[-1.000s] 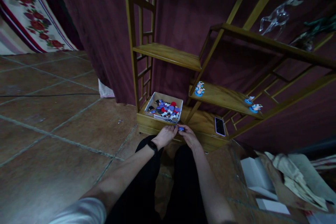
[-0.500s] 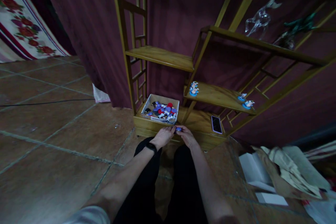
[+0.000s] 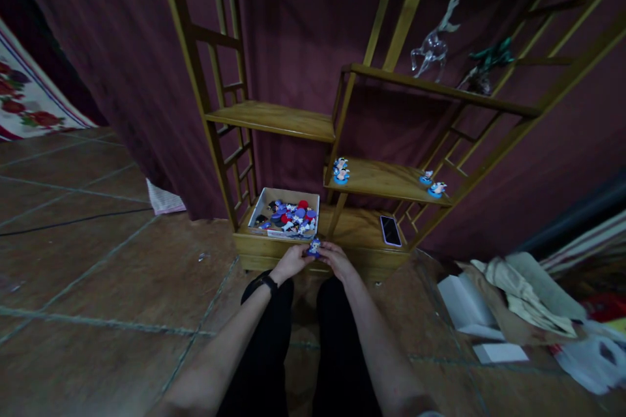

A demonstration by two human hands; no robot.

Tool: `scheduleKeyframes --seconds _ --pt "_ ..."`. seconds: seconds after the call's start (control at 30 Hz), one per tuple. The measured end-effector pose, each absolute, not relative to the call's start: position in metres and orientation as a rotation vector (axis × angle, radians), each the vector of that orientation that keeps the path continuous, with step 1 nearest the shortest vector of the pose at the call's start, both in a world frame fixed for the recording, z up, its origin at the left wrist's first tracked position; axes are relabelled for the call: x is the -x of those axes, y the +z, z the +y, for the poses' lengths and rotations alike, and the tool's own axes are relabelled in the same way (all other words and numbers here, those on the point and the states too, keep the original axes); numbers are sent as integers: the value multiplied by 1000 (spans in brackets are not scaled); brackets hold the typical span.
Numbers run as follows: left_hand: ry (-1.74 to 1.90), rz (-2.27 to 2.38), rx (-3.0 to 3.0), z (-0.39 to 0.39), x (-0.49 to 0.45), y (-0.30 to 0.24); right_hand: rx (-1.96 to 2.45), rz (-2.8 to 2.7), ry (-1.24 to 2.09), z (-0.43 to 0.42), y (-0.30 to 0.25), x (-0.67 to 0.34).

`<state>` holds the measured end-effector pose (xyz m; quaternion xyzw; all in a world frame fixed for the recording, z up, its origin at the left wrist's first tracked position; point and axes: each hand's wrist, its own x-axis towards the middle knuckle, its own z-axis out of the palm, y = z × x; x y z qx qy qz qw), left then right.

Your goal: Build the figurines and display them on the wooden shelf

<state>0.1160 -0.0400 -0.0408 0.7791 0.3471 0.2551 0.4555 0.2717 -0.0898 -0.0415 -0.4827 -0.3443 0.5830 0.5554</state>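
Note:
Between my two hands, a small purple figurine (image 3: 313,247) stands upright just in front of the cabinet's low shelf. My left hand (image 3: 292,260), with a dark band on the wrist, grips it from the left with closed fingers. From the other side, the fingers of my right hand (image 3: 336,257) close on its right edge. Behind them on the low shelf sits a shallow cardboard box (image 3: 261,204) heaped with several small purple, red, white and black figurines (image 3: 293,216).
A phone (image 3: 390,230) lies right of the box. Blue-based figurines (image 3: 341,171) stand at both ends of the middle shelf (image 3: 381,177). Above are a glass deer-like ornament (image 3: 431,49) and a green ornament (image 3: 491,58). White boxes (image 3: 464,306) and cloth lie on the floor at right.
The purple figurine has been turned upright between my hands, and its front now shows. My head view has shifted to the right, so the shelves appear further left.

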Motion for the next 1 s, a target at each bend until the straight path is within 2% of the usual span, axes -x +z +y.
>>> scheduleKeyframes --seconds 0.33,1.0 --pt "528 785 -1525 -32 -121 -49 1200 -709 1317 -85 -47 -272" --pt "558 797 -1435 -32 -119 -39 1171 -799 1309 -90 -39 -269"
